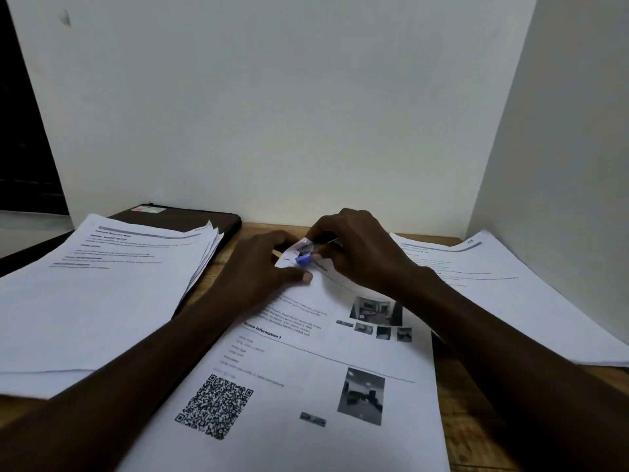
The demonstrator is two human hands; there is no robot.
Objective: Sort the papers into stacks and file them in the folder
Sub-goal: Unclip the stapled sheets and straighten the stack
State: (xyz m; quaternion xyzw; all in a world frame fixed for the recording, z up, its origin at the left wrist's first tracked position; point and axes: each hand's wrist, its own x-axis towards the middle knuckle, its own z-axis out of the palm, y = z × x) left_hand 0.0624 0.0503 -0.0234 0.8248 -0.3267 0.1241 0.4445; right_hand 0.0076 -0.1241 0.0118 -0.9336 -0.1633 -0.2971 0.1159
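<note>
A printed paper stack [306,369] with a QR code and small photos lies in the middle of the wooden table. At its far top corner sits a small blue clip [303,259]. My left hand [262,264] holds that corner, thumb pressing on the sheet. My right hand [354,253] curls over the corner and pinches the paper at the clip. A second paper stack [102,294] lies at the left, partly on a dark brown folder [190,218]. A third paper stack [531,294] lies at the right.
The wooden table [476,420] shows at the front right. A white wall [272,114] stands close behind, and a white side panel [561,148] closes off the right. The folder carries a small label at its far edge.
</note>
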